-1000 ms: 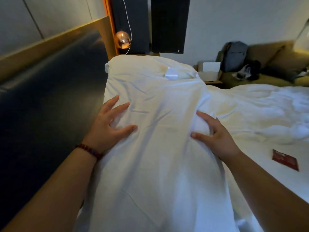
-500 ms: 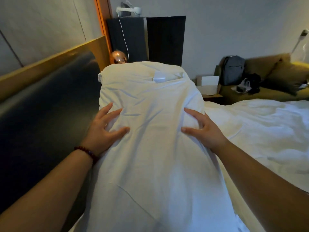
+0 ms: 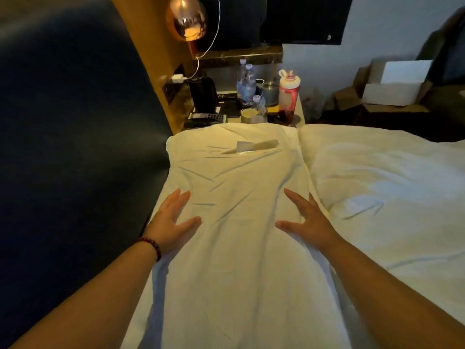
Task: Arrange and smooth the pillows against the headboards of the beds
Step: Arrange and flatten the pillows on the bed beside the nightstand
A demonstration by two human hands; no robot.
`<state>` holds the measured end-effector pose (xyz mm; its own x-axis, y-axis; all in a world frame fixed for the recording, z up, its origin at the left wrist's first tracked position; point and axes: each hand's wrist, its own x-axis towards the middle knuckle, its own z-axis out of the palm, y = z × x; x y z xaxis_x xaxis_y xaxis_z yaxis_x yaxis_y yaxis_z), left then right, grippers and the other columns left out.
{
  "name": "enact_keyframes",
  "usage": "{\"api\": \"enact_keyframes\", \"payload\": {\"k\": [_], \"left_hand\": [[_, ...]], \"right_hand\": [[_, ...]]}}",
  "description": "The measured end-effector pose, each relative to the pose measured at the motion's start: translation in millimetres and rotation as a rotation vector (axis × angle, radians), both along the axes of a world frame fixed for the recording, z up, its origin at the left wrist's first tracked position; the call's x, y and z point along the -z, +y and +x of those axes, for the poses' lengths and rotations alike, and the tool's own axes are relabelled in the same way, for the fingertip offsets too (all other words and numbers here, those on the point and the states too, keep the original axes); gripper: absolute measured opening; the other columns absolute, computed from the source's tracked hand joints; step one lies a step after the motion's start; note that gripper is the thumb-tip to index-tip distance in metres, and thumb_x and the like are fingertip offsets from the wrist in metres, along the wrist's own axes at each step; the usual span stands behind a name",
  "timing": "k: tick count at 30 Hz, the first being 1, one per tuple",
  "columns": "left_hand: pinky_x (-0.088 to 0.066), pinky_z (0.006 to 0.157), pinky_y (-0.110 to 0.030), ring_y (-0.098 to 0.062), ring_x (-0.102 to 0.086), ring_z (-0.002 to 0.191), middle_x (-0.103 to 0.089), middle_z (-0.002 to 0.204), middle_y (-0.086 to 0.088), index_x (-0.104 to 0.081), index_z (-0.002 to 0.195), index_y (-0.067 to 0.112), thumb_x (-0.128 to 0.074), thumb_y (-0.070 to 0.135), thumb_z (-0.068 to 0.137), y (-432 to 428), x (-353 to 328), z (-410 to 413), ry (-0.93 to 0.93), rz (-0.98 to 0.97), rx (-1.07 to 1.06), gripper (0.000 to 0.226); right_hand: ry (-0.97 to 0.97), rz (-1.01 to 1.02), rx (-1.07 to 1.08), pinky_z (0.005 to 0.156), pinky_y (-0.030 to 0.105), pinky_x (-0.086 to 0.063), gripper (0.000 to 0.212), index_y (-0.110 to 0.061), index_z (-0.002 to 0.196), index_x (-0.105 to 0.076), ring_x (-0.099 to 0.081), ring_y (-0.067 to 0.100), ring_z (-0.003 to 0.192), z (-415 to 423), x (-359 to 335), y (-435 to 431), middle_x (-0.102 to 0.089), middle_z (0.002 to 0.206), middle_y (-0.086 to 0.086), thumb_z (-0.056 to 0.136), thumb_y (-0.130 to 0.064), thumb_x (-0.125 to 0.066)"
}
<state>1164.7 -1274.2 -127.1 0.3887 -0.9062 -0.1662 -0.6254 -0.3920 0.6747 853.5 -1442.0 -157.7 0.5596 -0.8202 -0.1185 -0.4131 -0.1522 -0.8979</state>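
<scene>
The dark padded headboard [image 3: 75, 147] fills the left side, and the bed runs out from it under a rumpled white duvet [image 3: 390, 197] that covers the right-hand part. Along the bed's head edge lies the pillow [image 3: 239, 177], long and white, with one long side against the headboard and the other touching the duvet. It looks to be where it belongs, but slanting creases cross its middle, so I'd judge the placing done and the smoothing only partly so.

Past the pillow's far end stands a nightstand [image 3: 301, 110] crowded with a kettle [image 3: 202, 93], bottles and a red-and-white jug [image 3: 288, 94], with a copper globe lamp [image 3: 187, 17] lit above it.

The left hand [image 3: 173, 220] lies flat on the pillow near the headboard side. The right hand [image 3: 307, 220] lies flat near the duvet side. Both have their fingers spread and pointing toward the far end, palms down, pinching nothing. Set wide like that, they seem to be pressing the cover taut and sweeping the wrinkles outward.

A dark red bead bracelet [image 3: 151, 244] sits on the left wrist. A small tag [image 3: 245, 146] pokes out of a seam near the pillow's far end.
</scene>
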Motion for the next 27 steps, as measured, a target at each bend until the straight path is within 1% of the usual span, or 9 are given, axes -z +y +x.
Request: {"api": "enact_keyframes", "payload": {"k": [3, 6, 9, 10, 12, 15, 18, 22, 27], "left_hand": [[-0.02, 0.117, -0.043, -0.02, -0.01, 0.149, -0.008, 0.162, 0.006, -0.011, 0.151, 0.039, -0.047, 0.069, 0.077, -17, 36, -2, -0.019, 0.194, -0.024, 0.088], [-0.021, 0.115, -0.057, -0.026, -0.005, 0.149, 0.001, 0.163, 0.005, -0.002, 0.15, 0.046, -0.029, 0.087, 0.076, -41, 42, -14, -0.24, 0.22, -0.062, 0.089], [-0.014, 0.115, -0.058, -0.03, 0.002, 0.149, 0.008, 0.163, 0.004, 0.009, 0.147, 0.048, -0.003, 0.093, 0.067, -70, 35, -31, -0.487, 0.174, -0.005, 0.093], [-0.01, 0.115, -0.057, -0.03, 0.006, 0.149, 0.011, 0.162, 0.004, 0.011, 0.147, 0.048, 0.0, 0.092, 0.067, -78, 36, -34, -0.533, 0.189, 0.02, 0.092], [-0.004, 0.116, -0.058, -0.03, 0.011, 0.148, 0.015, 0.161, 0.004, 0.008, 0.149, 0.046, -0.005, 0.088, 0.075, -86, 45, -35, -0.571, 0.252, 0.029, 0.086], [-0.004, 0.117, -0.059, -0.027, 0.014, 0.148, 0.018, 0.161, 0.006, 0.007, 0.149, 0.046, -0.011, 0.083, 0.079, -85, 69, -32, -0.573, 0.304, -0.007, 0.081], [-0.004, 0.116, -0.059, -0.026, 0.015, 0.148, 0.018, 0.161, 0.006, 0.007, 0.149, 0.047, -0.006, 0.084, 0.078, -87, 87, -25, -0.586, 0.279, -0.02, 0.081], [-0.002, 0.116, -0.06, -0.027, 0.016, 0.147, 0.018, 0.161, 0.004, 0.007, 0.149, 0.046, -0.012, 0.082, 0.077, -89, 108, -21, -0.603, 0.242, -0.03, 0.083], [-0.004, 0.112, -0.065, -0.034, 0.006, 0.148, 0.004, 0.163, -0.005, -0.006, 0.152, 0.038, -0.028, 0.074, 0.082, -90, 141, -20, -0.627, 0.112, -0.029, 0.082]], "right_hand": [[0.135, 0.045, -0.033, 0.108, 0.028, -0.03, 0.086, -0.058, 0.141, -0.027, -0.021, 0.018, 0.146, -1, 41, -14, -0.007, 0.161, -0.006, 0.069, -0.061, -0.074], [0.213, -0.133, -0.025, 0.119, 0.047, -0.017, 0.089, -0.064, 0.143, -0.006, 0.004, 0.019, 0.15, 14, 44, -21, 0.01, 0.162, -0.012, 0.07, -0.085, -0.052], [0.275, -0.375, 0.003, 0.118, 0.055, -0.002, 0.091, -0.057, 0.147, -0.001, 0.016, 0.022, 0.149, 54, 31, -31, 0.014, 0.163, -0.007, 0.068, -0.093, -0.028], [0.33, -0.418, -0.013, 0.117, 0.056, 0.001, 0.092, -0.054, 0.148, 0.001, 0.018, 0.024, 0.149, 68, 29, -35, 0.014, 0.163, -0.006, 0.067, -0.095, -0.02], [0.487, -0.487, -0.066, 0.116, 0.061, 0.004, 0.09, -0.051, 0.148, 0.006, 0.02, 0.026, 0.148, 88, 37, -39, 0.016, 0.163, -0.003, 0.071, -0.093, -0.012], [0.599, -0.558, -0.088, 0.114, 0.064, 0.002, 0.085, -0.049, 0.151, 0.002, 0.016, 0.028, 0.149, 97, 67, -40, 0.013, 0.163, 0.0, 0.078, -0.09, -0.013], [0.569, -0.62, -0.042, 0.114, 0.065, -0.003, 0.08, -0.044, 0.152, -0.013, 0.006, 0.03, 0.15, 102, 87, -37, 0.002, 0.164, 0.004, 0.083, -0.084, -0.02], [0.5, -0.709, 0.009, 0.113, 0.066, -0.006, 0.078, -0.038, 0.152, -0.026, -0.003, 0.035, 0.15, 111, 119, -34, -0.009, 0.163, 0.01, 0.085, -0.077, -0.033], [0.489, -0.792, 0.039, 0.113, 0.066, -0.004, 0.079, -0.033, 0.152, -0.025, -0.004, 0.038, 0.149, 119, 152, -36, -0.012, 0.162, 0.015, 0.086, -0.075, -0.034]]}}
